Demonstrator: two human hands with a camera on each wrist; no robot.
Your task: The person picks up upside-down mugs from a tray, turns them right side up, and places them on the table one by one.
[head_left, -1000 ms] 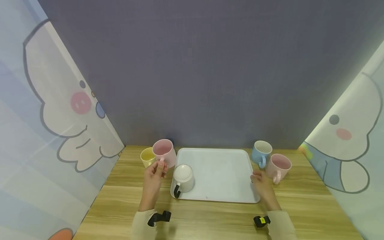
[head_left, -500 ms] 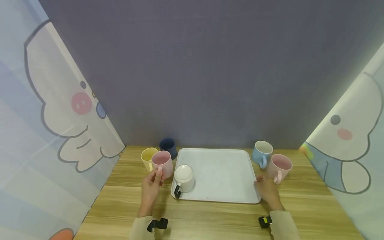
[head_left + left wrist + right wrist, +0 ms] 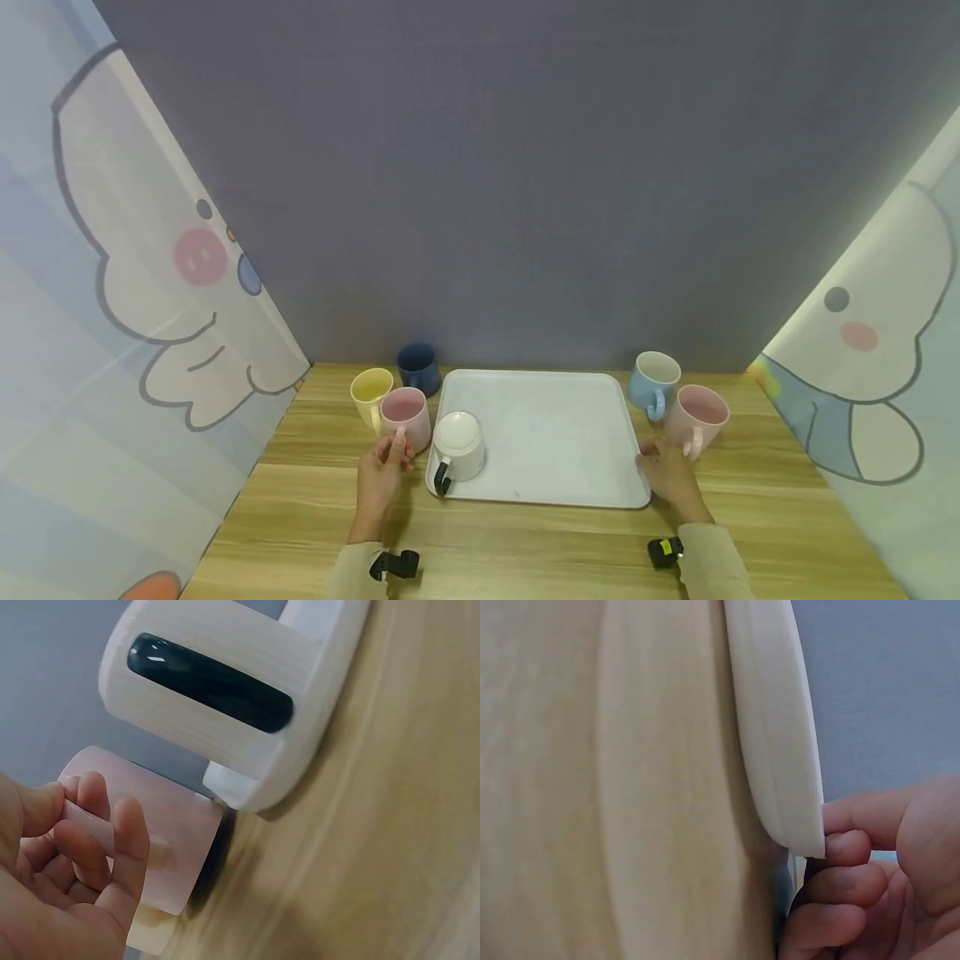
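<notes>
My left hand [image 3: 380, 479] pinches the handle of a pink mug [image 3: 408, 412] left of the white tray [image 3: 555, 433]. In the left wrist view, thumb and fingers close around that handle; whether the mug's base touches the table is unclear. Upside down on the tray's left end sits a white mug [image 3: 461, 450] with a black handle [image 3: 214, 682]. At the tray's right edge, my right hand [image 3: 667, 479] pinches the rim, its thumb on top and curled fingers beneath in the right wrist view.
Behind the held mug stand a yellow mug [image 3: 371, 390] and a navy mug [image 3: 419, 367]. Right of the tray are a light blue mug [image 3: 651, 385] and a second pink mug [image 3: 697, 417]. A grey wall [image 3: 480, 208] rises at the table's back edge.
My left hand has brought the pink mug down and nearer to me, uncovering the navy mug. My right hand has shifted slightly right and nearer along the tray's edge. The tray stays put.
</notes>
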